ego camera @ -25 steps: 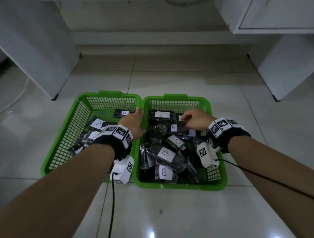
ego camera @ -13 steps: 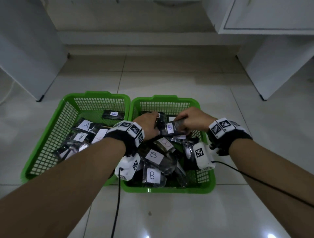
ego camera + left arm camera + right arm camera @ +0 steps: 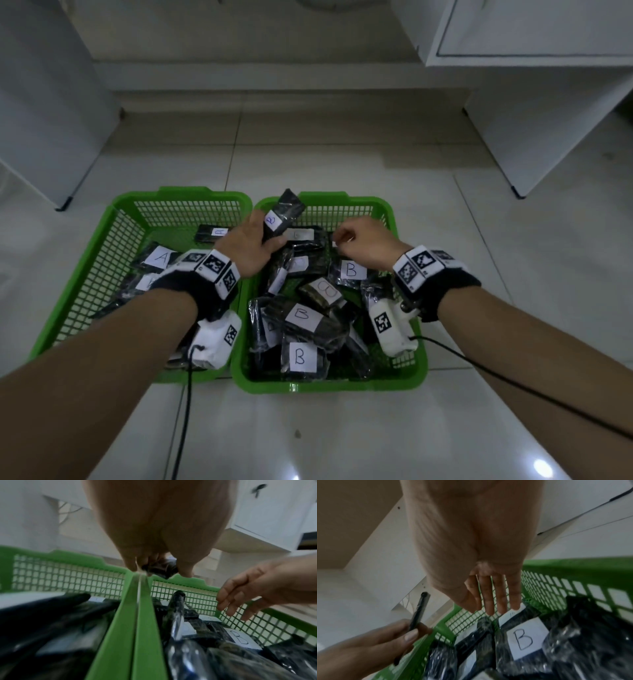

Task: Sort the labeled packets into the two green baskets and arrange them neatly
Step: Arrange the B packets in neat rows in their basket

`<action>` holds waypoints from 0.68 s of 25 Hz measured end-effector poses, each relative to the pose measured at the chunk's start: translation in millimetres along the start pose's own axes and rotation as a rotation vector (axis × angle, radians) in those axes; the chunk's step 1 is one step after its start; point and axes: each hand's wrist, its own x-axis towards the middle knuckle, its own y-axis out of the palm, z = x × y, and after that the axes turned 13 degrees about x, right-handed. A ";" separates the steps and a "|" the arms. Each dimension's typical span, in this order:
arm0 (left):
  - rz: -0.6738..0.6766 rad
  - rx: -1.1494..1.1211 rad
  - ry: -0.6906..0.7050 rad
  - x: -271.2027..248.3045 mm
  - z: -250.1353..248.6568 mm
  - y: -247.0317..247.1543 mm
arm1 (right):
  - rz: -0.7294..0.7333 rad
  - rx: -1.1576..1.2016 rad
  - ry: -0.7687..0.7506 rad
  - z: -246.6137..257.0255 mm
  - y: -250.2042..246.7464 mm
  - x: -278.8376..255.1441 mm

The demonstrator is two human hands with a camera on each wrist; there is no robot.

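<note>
Two green mesh baskets (image 3: 185,205) hold black packets (image 3: 301,356) with white labels (image 3: 302,357) lettered in dark ink.

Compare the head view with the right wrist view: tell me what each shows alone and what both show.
Only the head view shows the left basket with its A-labelled packet, both wrist bands, and the B label on the held packet.

Only the right wrist view shows the right hand from beneath: fingers straight and holding nothing above the packets. It shows the held packet edge-on.

Both show the left hand gripping that dark packet, the right basket, and a B-labelled packet lying in it.
</note>
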 end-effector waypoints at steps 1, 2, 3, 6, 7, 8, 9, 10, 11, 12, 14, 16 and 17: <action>0.025 -0.058 -0.018 -0.5 3.9 6.1 | 0.019 -0.020 -0.019 5.5 8.1 1.5; 0.024 -0.102 -0.037 -0.6 5.8 10.2 | 0.042 -0.033 -0.029 10.5 15.7 3.1; 0.014 -0.147 -0.050 -0.4 6.1 11.5 | 0.077 -0.066 -0.028 13.8 22.7 4.9; 0.051 -0.202 -0.103 5.6 5.3 2.5 | 0.174 -0.280 -0.039 22.5 40.5 9.3; 0.070 -0.203 -0.120 8.5 6.9 -2.2 | 0.161 -0.318 -0.033 24.8 45.2 11.2; 0.094 -0.203 -0.136 10.8 7.8 -4.9 | 0.141 -0.343 -0.003 25.8 49.5 12.4; 0.111 -0.199 -0.139 12.0 9.4 -7.3 | 0.116 -0.386 0.035 27.4 53.5 14.3; 0.124 -0.188 -0.135 12.9 10.5 -7.6 | 0.107 -0.439 0.081 28.4 56.8 16.1; 0.131 -0.178 -0.129 13.6 11.9 -6.8 | 0.119 -0.472 0.109 28.0 59.9 18.2; 0.137 -0.169 -0.125 13.5 11.4 -6.2 | 0.123 -0.463 0.106 25.0 62.1 20.3; 0.136 -0.163 -0.115 12.6 10.1 -6.4 | 0.076 -0.361 0.086 19.8 61.0 22.9; 0.142 -0.161 -0.113 10.9 9.3 -7.7 | -0.032 -0.141 0.095 15.0 53.2 22.7; 0.146 -0.162 -0.112 10.7 9.6 -8.0 | -0.061 -0.016 0.119 13.7 49.0 22.5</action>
